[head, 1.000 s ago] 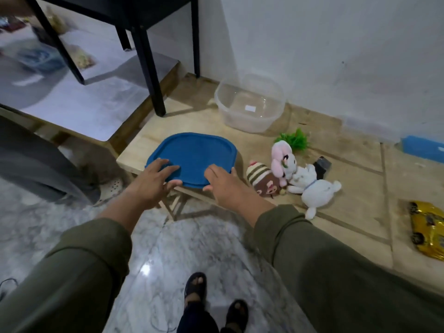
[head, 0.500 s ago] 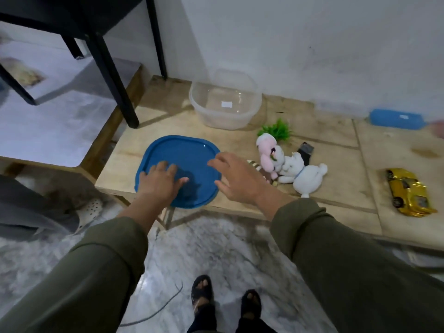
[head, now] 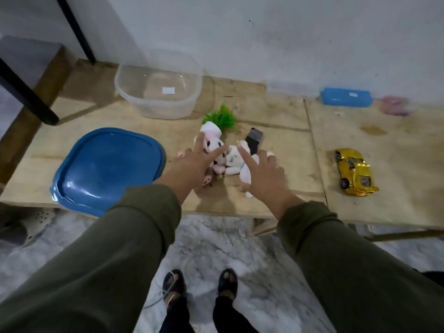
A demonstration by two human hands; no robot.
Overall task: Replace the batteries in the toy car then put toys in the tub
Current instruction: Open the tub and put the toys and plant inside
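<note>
Now both open hands [head: 192,164] over plush toys [head: 230,159], untouched.

Long olive-green sleeves [head: 125,248] with loose cuffs at both wrists, bare left hand [head: 192,164] and right hand [head: 262,174], dark trousers [head: 175,316], black open-toed sandals [head: 174,283]

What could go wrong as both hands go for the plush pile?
The lid overhangs the table's front edge, so a sleeve could knock it to the floor. The plush toys lie bunched, so grabbing one may drag others off. The car looks untouched; its batteries risk being skipped.
</note>
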